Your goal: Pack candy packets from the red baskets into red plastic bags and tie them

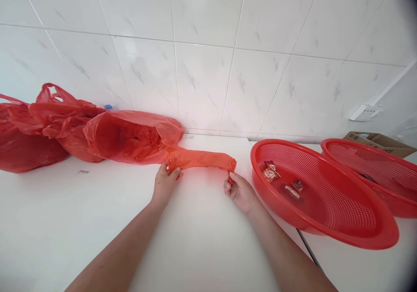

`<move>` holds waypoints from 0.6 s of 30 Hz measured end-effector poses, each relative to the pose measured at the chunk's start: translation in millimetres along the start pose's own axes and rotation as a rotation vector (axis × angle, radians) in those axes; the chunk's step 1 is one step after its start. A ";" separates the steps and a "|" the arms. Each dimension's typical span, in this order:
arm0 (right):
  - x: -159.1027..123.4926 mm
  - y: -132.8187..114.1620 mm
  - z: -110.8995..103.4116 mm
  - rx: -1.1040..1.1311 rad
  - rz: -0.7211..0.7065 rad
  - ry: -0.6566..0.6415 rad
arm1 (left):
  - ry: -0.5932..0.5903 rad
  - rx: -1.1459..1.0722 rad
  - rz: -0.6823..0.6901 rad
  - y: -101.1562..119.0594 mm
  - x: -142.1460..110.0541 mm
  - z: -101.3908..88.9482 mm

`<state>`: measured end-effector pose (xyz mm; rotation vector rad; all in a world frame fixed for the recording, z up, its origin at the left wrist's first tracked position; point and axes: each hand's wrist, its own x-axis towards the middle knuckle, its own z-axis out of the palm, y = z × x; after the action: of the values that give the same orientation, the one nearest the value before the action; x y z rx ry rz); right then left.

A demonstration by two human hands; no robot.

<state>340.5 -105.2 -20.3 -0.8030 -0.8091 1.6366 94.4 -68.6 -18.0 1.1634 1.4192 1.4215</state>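
Observation:
Between my two hands a folded red plastic bag (203,158) stretches sideways as a long flat strip just above the white table. My left hand (165,182) pinches its left end between thumb and fingers. The right end is gripped by my right hand (237,190), with a bit of red plastic showing between thumb and curled fingers. Right behind the left end lies an open red plastic bag (137,135) on its side, with crumpled red plastic inside. To the right of my right hand stands a red perforated basket (352,196) with a few small wrapped packets (271,173) in it.
Filled, knotted red bags (35,140) sit at the far left against the tiled wall (205,74). A second red basket (404,196) and a cardboard box (384,142) stand at the right, below a wall socket (365,112). A seam (308,246) crosses the table under the near basket.

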 end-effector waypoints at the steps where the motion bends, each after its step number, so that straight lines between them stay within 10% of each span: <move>1: 1.1 -1.3 -2.0 0.038 0.007 0.032 | 0.022 -0.025 0.012 -1.5 3.0 -2.8; 10: 3.4 -4.6 -7.1 0.198 -0.020 0.018 | 0.019 -0.055 -0.031 -1.2 0.8 -4.5; 18: -4.3 2.0 7.3 -0.372 -0.156 -0.122 | -0.173 -0.011 -0.155 8.4 -20.2 9.2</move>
<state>334.1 -110.5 -17.7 -0.8778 -1.2559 1.4253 109.1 -86.1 -11.5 1.1160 1.3481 1.1911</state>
